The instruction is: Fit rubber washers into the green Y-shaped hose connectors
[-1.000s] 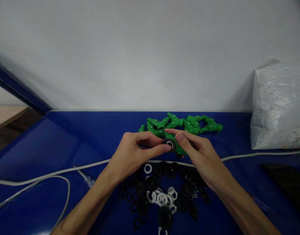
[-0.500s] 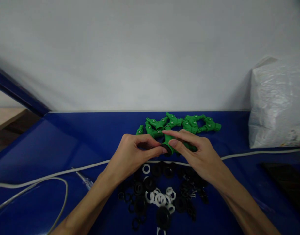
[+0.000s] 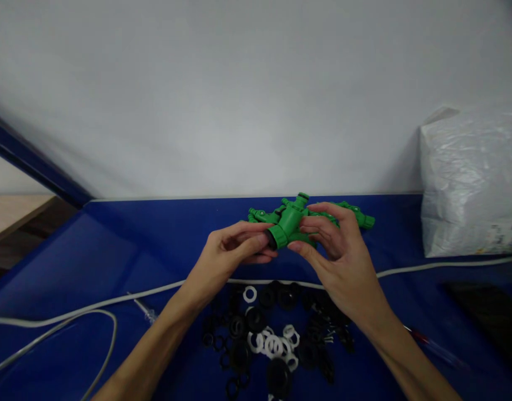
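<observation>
Raised green fitting (image 3: 289, 224) pinched by 2 hands, left hand (image 3: 233, 252), right hand (image 3: 339, 250)

Green fitting (image 3: 289, 223); glossy blue counter (image 3: 126, 245); black and white rings (image 3: 272, 334); pale grey cable (image 3: 92, 307); white crinkled bag (image 3: 473, 184).

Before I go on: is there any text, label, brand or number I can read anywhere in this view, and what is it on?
No text can be read in this view.
Plastic bag: small dark marks near its lower right edge, too blurred to read.
Green fitting held between the left hand and right hand: no marking shows.
Black and white rings on the blue table: no markings show.
</observation>
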